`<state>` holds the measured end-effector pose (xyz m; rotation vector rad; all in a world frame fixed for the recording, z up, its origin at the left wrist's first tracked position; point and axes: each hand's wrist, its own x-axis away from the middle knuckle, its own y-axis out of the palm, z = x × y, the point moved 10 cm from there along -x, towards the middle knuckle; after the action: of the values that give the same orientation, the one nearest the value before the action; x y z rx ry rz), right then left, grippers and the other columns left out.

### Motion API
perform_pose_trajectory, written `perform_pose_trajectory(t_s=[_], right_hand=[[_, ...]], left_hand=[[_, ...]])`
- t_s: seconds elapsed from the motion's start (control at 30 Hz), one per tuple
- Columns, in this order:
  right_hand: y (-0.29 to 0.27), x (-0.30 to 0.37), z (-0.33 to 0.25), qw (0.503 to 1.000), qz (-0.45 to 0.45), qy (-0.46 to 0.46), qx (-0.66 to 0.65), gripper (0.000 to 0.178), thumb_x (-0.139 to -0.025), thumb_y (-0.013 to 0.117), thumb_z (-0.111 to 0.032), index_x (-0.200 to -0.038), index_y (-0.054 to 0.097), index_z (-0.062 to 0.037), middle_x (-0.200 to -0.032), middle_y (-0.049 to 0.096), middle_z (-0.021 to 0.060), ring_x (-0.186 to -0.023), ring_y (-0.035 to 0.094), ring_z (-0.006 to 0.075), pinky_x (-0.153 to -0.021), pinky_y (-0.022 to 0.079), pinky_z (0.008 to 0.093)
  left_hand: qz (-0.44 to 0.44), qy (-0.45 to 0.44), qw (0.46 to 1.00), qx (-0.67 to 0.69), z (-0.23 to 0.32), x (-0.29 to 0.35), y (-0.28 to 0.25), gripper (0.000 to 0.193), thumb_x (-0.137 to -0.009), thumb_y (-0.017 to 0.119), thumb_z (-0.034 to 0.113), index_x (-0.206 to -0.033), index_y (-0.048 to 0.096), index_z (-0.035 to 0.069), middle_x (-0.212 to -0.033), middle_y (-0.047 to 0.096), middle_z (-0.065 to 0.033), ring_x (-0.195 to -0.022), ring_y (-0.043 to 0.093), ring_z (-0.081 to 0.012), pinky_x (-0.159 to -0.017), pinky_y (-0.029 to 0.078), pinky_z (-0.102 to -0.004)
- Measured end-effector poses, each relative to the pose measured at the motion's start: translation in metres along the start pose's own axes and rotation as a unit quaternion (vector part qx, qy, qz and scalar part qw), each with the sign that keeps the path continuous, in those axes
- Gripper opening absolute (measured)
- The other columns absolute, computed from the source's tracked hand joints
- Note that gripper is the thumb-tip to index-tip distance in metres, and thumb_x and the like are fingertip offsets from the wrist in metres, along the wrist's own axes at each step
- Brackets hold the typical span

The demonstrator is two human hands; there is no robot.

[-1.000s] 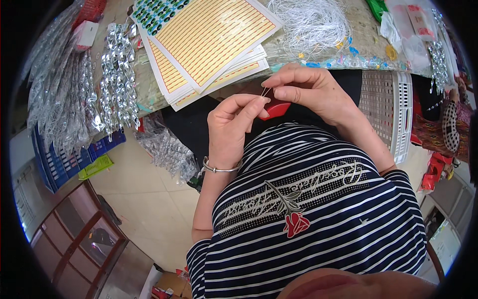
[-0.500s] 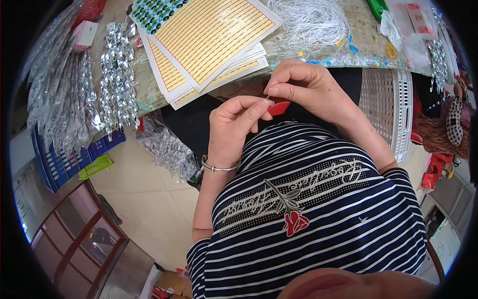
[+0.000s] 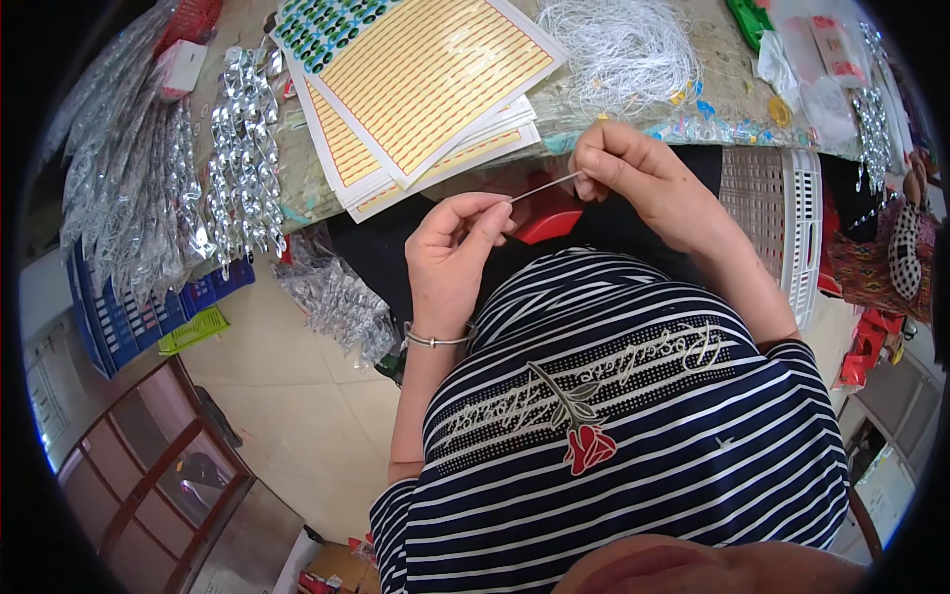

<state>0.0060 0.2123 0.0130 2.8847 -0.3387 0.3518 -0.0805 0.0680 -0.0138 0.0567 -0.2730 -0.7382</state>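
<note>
One thin pale strand (image 3: 543,187) is held straight, pinched in fingers (image 3: 465,205) of left hand (image 3: 443,262) and right hand (image 3: 648,183); one white string tangle (image 3: 625,54) is seen on surface (image 3: 725,74).

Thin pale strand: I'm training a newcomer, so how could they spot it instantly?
Find the stained grey worktable. Below its near edge, the thin pale strand runs from bare left hand to bare right hand. It's straight, unlike the tangled white string heap on top.

Person wears short-sleeved navy top (image 3: 653,495) with white stripes, red rose motif (image 3: 592,450), pale script (image 3: 594,371), silver bangle (image 3: 433,343) on left wrist (image 3: 438,319).
</note>
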Motion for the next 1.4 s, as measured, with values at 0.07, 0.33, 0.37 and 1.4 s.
perform_pose_trajectory(t_s=[0.07,0.33,0.37,1.4], right_hand=[[0.005,0.0,0.001,0.998,0.001,0.007,-0.057,0.019,-0.098,0.048,-0.023,-0.09,0.054,-0.0062,-0.085,0.058,0.0002,-0.077,0.051,0.006,-0.072,0.042,0.0205],[0.03,-0.005,-0.032,0.957,-0.006,-0.18,0.226,0.006,-0.09,0.057,-0.008,-0.089,0.058,-0.0022,-0.102,0.063,0.0076,-0.086,0.058,0.0176,-0.081,0.045,0.0292],[0.039,0.0,-0.038,0.914,-0.016,-0.254,0.315,0.004,-0.087,0.059,-0.007,-0.088,0.058,-0.0035,-0.101,0.062,0.0085,-0.088,0.057,0.0213,-0.082,0.044,0.0317],[0.035,-0.001,-0.023,0.935,0.018,-0.211,0.283,0.006,-0.09,0.057,-0.008,-0.091,0.057,-0.0024,-0.102,0.053,0.0079,-0.093,0.052,0.0191,-0.084,0.042,0.0285]], left_hand=[[-0.004,-0.006,1.0,-0.003,-0.005,-0.001,0.002,0.012,-0.086,0.064,0.003,-0.097,0.066,-0.001,-0.083,0.066,-0.0047,-0.073,0.06,-0.0066,-0.063,0.047,-0.0184],[-0.016,0.001,1.0,-0.001,-0.001,-0.002,0.013,0.013,-0.087,0.065,0.006,-0.097,0.066,-0.002,-0.083,0.066,-0.0033,-0.07,0.057,-0.0053,-0.062,0.045,-0.0181],[-0.019,-0.002,1.0,0.005,-0.001,-0.001,0.013,0.013,-0.087,0.064,0.007,-0.097,0.066,-0.002,-0.083,0.065,-0.003,-0.07,0.056,-0.0052,-0.062,0.045,-0.0181],[0.001,-0.005,0.995,0.096,-0.001,-0.001,0.011,0.009,-0.089,0.063,0.009,-0.091,0.064,0.0,-0.077,0.06,0.0004,-0.069,0.05,-0.004,-0.063,0.04,-0.0174]])
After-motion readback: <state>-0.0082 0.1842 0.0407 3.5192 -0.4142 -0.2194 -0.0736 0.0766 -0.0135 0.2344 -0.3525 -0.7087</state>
